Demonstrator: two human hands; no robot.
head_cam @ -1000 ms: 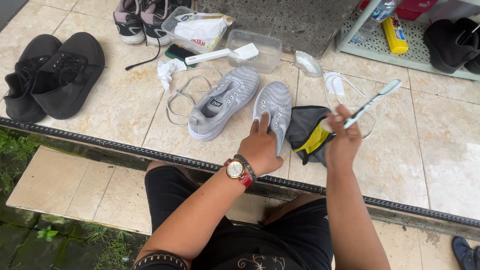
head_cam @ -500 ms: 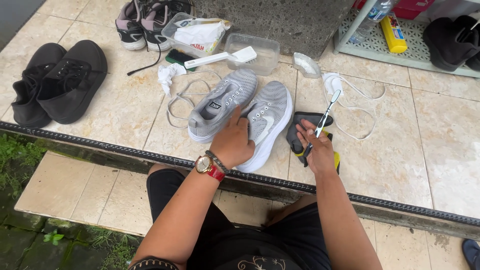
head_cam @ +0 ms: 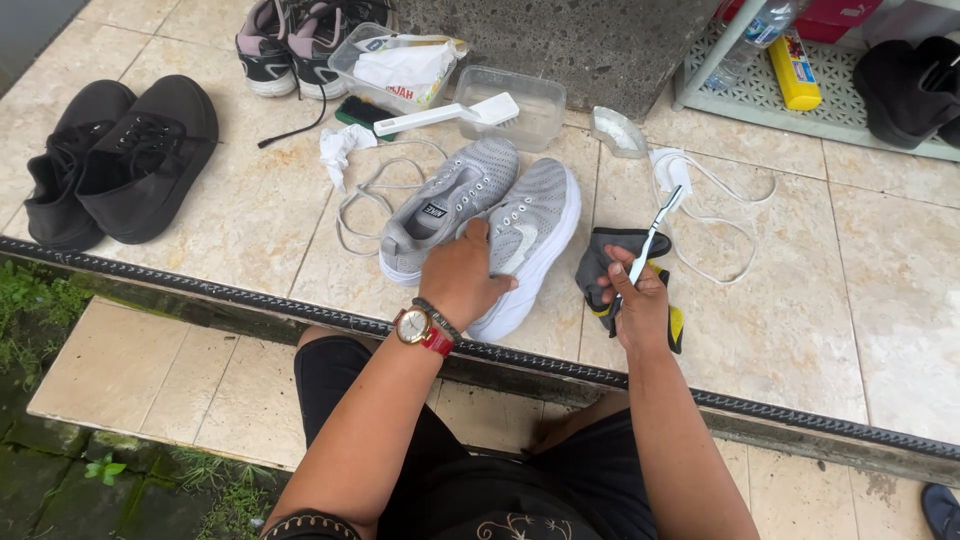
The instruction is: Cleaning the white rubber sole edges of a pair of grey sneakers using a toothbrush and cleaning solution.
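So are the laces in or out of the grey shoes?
Out. The grey shoes show bare eyelets; loose white laces lie on the tiles beside them.

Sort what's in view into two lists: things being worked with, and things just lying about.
In use:
left hand on the right-hand grey sneaker
right hand holding a toothbrush
other grey sneaker
dark cloth under the right hand

Lying about:
black shoes
clear tub with white brush
white laces
yellow bottle

A white packet with red print lay in a clear tub, top centre. A yellow bottle (labelled, lying flat) sat upper right on the rack.
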